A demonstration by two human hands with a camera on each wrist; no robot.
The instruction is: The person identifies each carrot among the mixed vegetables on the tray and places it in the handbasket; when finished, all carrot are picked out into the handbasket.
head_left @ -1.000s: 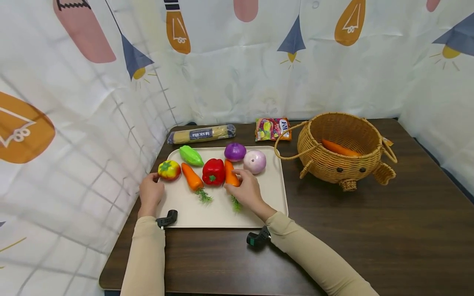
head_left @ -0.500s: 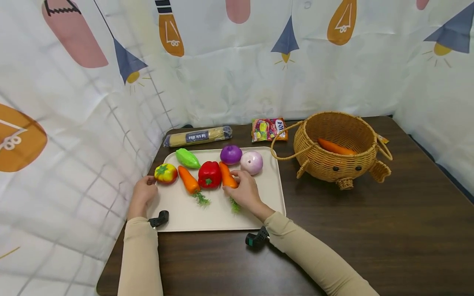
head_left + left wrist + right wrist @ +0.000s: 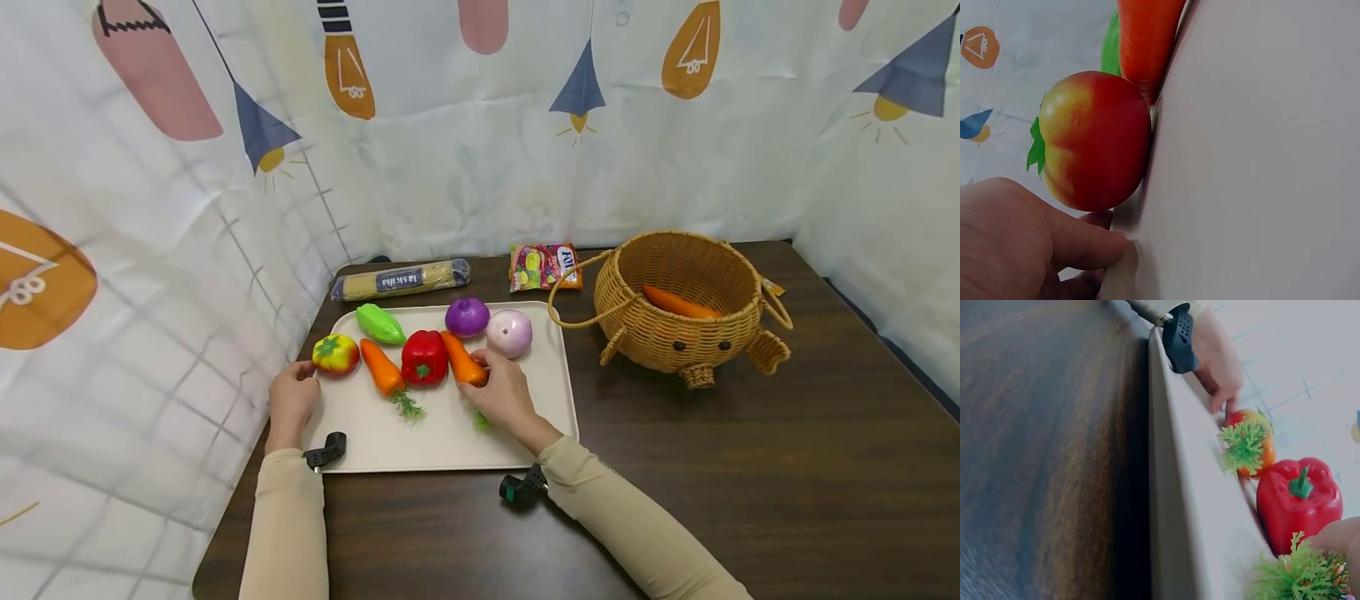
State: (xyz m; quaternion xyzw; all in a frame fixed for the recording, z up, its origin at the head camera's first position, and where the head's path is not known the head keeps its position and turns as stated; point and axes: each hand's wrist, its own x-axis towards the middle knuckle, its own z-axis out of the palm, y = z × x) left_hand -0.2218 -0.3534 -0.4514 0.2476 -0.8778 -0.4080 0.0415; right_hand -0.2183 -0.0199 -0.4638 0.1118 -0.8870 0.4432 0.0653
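Observation:
My left hand pinches the left rim of the cream tray, thumb over the inside of the edge. Right by its fingertips sits a yellow-and-red toy tomato with green leaves. My right hand pinches an orange toy carrot near its leafy end; the green top shows below the hand in the right wrist view. Against the carrot's left side stands a red bell pepper. A second toy carrot lies slanted between the pepper and the tomato.
On the tray's far side are a green vegetable, a purple onion and a pale onion. Behind the tray lie a pasta pack and a candy bag. A wicker basket with a carrot inside stands at right.
The carrot in my right hand has turned slightly, its leafy end now further right and its tip further left. My left hand stays at the tray rim. The head view has shifted a little.

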